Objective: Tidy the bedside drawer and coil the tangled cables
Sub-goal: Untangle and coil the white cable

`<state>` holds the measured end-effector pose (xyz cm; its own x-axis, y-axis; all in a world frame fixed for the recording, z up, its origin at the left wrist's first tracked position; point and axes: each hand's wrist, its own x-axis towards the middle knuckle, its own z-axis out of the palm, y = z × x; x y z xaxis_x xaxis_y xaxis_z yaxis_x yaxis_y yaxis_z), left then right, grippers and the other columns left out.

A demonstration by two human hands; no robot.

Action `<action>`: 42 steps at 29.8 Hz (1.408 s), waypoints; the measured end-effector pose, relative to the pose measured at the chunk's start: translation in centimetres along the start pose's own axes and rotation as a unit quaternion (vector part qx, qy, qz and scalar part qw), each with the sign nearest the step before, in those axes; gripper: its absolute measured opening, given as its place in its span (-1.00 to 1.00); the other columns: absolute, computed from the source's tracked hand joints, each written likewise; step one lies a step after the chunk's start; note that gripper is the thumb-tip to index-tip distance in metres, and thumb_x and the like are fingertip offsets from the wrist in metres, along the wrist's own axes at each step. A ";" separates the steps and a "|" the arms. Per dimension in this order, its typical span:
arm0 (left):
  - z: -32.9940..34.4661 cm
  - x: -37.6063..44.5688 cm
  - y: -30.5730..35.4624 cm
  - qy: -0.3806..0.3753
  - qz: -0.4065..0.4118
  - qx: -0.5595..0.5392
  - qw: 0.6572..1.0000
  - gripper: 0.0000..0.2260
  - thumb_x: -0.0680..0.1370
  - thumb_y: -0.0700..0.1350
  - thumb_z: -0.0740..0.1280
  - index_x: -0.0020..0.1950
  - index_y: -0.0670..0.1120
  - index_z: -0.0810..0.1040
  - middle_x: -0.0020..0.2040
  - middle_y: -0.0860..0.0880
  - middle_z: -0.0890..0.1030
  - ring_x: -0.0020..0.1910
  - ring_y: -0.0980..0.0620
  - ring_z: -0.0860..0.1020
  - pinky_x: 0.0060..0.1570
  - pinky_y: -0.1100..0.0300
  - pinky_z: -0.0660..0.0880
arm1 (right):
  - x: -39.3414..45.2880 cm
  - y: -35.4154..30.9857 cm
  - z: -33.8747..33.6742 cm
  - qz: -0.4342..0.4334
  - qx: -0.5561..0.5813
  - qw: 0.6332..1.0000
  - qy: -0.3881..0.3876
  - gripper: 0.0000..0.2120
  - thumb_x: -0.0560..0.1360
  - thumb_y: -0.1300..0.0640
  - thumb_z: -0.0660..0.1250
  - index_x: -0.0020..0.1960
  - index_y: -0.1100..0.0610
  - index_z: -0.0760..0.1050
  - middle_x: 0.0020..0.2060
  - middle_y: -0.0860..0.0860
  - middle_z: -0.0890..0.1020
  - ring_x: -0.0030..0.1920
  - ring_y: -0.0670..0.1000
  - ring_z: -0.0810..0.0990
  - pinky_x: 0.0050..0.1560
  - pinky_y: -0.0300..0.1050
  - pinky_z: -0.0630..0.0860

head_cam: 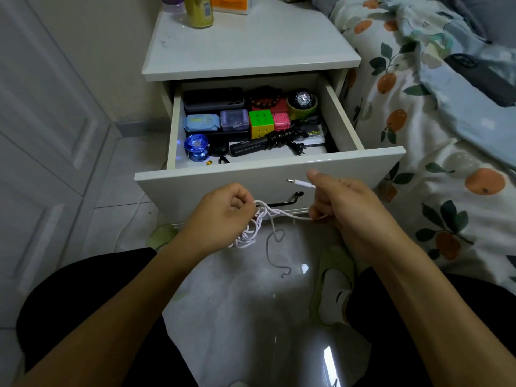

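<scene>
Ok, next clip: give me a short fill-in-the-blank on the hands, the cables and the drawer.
1. The right hand pinches the white cable near its ____.
2. The left hand grips the ____ part of the cables.
3. The drawer of the bedside cabinet is ____.
4. The yo-yo in the drawer is ____ in colour.

Missing words: plug; tangled; open; blue

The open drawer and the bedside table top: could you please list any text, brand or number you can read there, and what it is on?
Nothing can be read with certainty.
Black power strip: a short pale marking, too small to read.
Yellow bottle: a label with print, blurred.
Orange box: print blurred and cut off by the frame.
Watch: dial markings too small.
Blue wipes pack: print blurred.
</scene>
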<state>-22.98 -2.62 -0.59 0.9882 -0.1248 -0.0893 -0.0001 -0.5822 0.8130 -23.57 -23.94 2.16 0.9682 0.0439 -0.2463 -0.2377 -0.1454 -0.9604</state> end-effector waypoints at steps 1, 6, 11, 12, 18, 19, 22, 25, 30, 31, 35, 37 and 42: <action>-0.1 -0.1 0.1 -0.005 0.004 -0.014 1.000 -0.85 0.57 -0.15 0.31 -0.16 0.07 0.52 -0.40 0.11 0.59 -0.40 0.21 0.53 -0.35 0.33 0.46 | 0.1 0.1 0.0 -0.004 -0.026 0.999 0.034 -0.49 0.55 -0.22 0.24 -0.49 0.02 0.39 -0.57 -0.08 0.42 -0.41 -0.04 0.55 -0.11 0.00 0.50; -0.7 -0.6 0.3 -0.012 0.025 -0.048 0.998 -0.87 0.57 -0.15 0.36 -0.16 0.03 0.58 -0.40 0.07 0.62 -0.41 0.19 0.55 -0.35 0.34 0.46 | 0.4 0.3 0.8 0.035 0.048 0.998 0.024 -0.52 0.62 -0.20 0.12 0.06 0.18 0.59 -0.18 0.04 0.73 -0.09 0.02 0.71 0.09 0.04 0.59; -0.8 -0.9 1.0 -0.027 -0.044 -0.143 0.988 -0.85 0.56 -0.11 0.36 -0.15 0.11 0.64 -0.27 0.00 0.69 -0.33 0.16 0.60 -0.23 0.21 0.49 | -0.3 0.1 1.6 0.000 -0.031 0.994 -0.106 -0.60 0.58 -0.22 0.18 0.15 0.02 0.60 -0.03 -0.08 0.71 0.06 -0.11 0.65 0.21 -0.07 0.48; -0.9 -1.0 1.0 -0.031 -0.050 -0.147 0.987 -0.84 0.56 -0.11 0.35 -0.15 0.12 0.64 -0.28 0.01 0.69 -0.34 0.17 0.60 -0.23 0.20 0.48 | -0.5 0.1 1.6 -0.032 -0.081 0.990 -0.114 -0.70 0.60 -0.13 0.21 0.05 0.01 0.63 -0.11 -0.12 0.70 -0.03 -0.14 0.64 0.14 -0.14 0.49; -1.5 -0.8 0.4 0.024 0.049 -0.002 0.999 -0.88 0.56 -0.16 0.36 -0.16 0.03 0.55 -0.46 0.17 0.53 -0.43 0.22 0.51 -0.35 0.32 0.44 | -1.2 -0.2 1.3 -0.076 -0.116 0.987 -0.076 -0.76 0.59 0.01 0.29 -0.11 0.10 0.66 -0.47 0.02 0.46 -0.46 -0.06 0.41 -0.42 -0.27 0.36; -1.6 -0.9 0.3 0.038 0.083 0.056 0.994 -0.91 0.55 -0.13 0.37 -0.14 0.02 0.54 -0.41 0.17 0.56 -0.38 0.21 0.53 -0.34 0.30 0.45 | -1.2 -0.3 1.2 -0.079 -0.135 0.985 -0.070 -0.75 0.58 -0.01 0.30 -0.13 0.09 0.66 -0.45 0.08 0.48 -0.46 0.01 0.39 -0.40 -0.24 0.36; -1.7 -0.9 0.1 0.028 0.137 0.244 0.960 -0.93 0.56 -0.01 0.35 -0.06 0.02 0.51 -0.22 0.09 0.61 -0.23 0.06 0.55 -0.23 0.11 0.48 | -1.2 -0.3 0.6 -0.066 -0.174 0.981 -0.058 -0.75 0.54 -0.06 0.34 -0.19 0.06 0.67 -0.21 0.26 0.65 -0.16 0.27 0.58 -0.14 0.08 0.56; -1.5 -1.0 0.2 -0.040 0.117 0.251 0.960 -0.92 0.55 -0.01 0.37 -0.09 0.07 0.49 -0.19 0.08 0.60 -0.22 0.09 0.53 -0.26 0.17 0.41 | -1.1 -0.1 0.1 -0.060 -0.221 0.971 -0.067 -0.77 0.53 -0.05 0.35 -0.17 0.06 0.66 -0.23 0.21 0.65 -0.17 0.23 0.60 -0.08 0.18 0.56; -1.5 -1.5 0.4 -0.072 0.018 -0.027 0.997 -0.97 0.53 -0.18 0.43 -0.09 -0.06 0.63 -0.39 0.03 0.59 -0.38 0.04 0.54 -0.31 0.28 0.49 | -0.8 0.9 0.1 -0.133 -0.371 0.919 -0.007 -0.77 0.55 -0.07 0.32 0.13 0.00 0.58 -0.07 -0.10 0.64 -0.10 -0.13 0.58 -0.04 -0.14 0.56; -1.5 -1.5 0.5 -0.071 -0.001 -0.065 0.995 -0.98 0.53 -0.18 0.43 -0.08 -0.08 0.65 -0.39 -0.01 0.60 -0.38 -0.01 0.56 -0.32 0.30 0.49 | -0.8 1.0 0.2 -0.146 -0.372 0.916 0.022 -0.78 0.53 -0.09 0.34 0.09 0.01 0.57 -0.09 -0.12 0.61 -0.12 -0.15 0.56 -0.08 -0.17 0.54; -1.2 -1.8 1.3 -0.064 -0.081 -0.193 0.976 -0.97 0.53 -0.15 0.42 -0.06 -0.07 0.65 -0.21 -0.05 0.72 -0.27 0.03 0.69 -0.30 0.32 0.56 | -0.9 1.2 0.8 -0.142 -0.279 0.949 0.023 -0.78 0.51 -0.09 0.38 -0.20 0.05 0.58 -0.37 -0.04 0.59 -0.34 -0.11 0.54 -0.31 -0.16 0.51; -0.7 -1.9 1.6 -0.059 -0.087 -0.197 0.975 -0.98 0.53 -0.15 0.42 -0.07 -0.05 0.64 -0.22 -0.04 0.72 -0.26 0.03 0.69 -0.28 0.31 0.57 | -1.3 1.1 1.4 -0.118 -0.207 0.970 -0.047 -0.80 0.50 -0.07 0.40 -0.17 0.04 0.65 -0.33 -0.03 0.65 -0.31 -0.04 0.60 -0.23 -0.01 0.59; 0.1 -1.8 2.2 -0.061 -0.082 -0.183 0.978 -0.98 0.53 -0.18 0.41 -0.08 -0.07 0.62 -0.26 -0.06 0.71 -0.28 0.03 0.68 -0.29 0.30 0.54 | -1.3 1.2 2.2 -0.134 -0.162 0.977 -0.036 -0.88 0.47 0.00 0.46 -0.17 0.04 0.66 -0.31 -0.05 0.68 -0.28 -0.01 0.64 -0.17 0.06 0.61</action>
<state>-24.78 -3.74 1.26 0.9442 -0.1625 -0.2865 0.2347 -0.2781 0.9314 -25.30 -22.03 1.10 0.9815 0.1914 -0.0107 0.0730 -0.4246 -0.9025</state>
